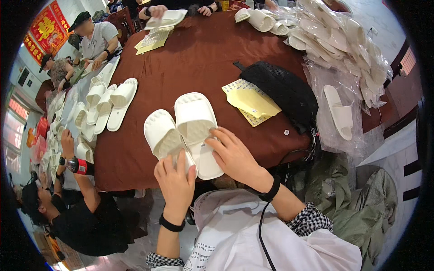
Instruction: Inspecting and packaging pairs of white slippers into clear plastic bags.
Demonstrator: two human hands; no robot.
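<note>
At 6 o'clock on the brown-covered bench (190, 54), 2 white slippers lie side by side, footbeds up and toes toward 12: the left slipper (159, 128) and the right slipper (193, 106). The left hand (175, 184) rests on the left slipper's heel half, its grip released and fingers spread. The right hand (238, 160) has its fingertips on the right slipper, by the strap's edge, its grip also released. A small round label (203, 145) shows on that footbed, just beside these fingers. Each wrist wears a black band.

Around the 2 slippers, yellow label sheets (250, 101) lie at 2 o'clock, partly under a black bag (285, 92). At 3, a loose slipper (337, 113) lies on clear plastic (318, 128); a heap of bagged slippers (323, 38) is farther out at 2. More white slippers (118, 104) lie at 10. At 12, across the bench, a co-worker's hand (158, 11) is at another slipper (169, 19).
</note>
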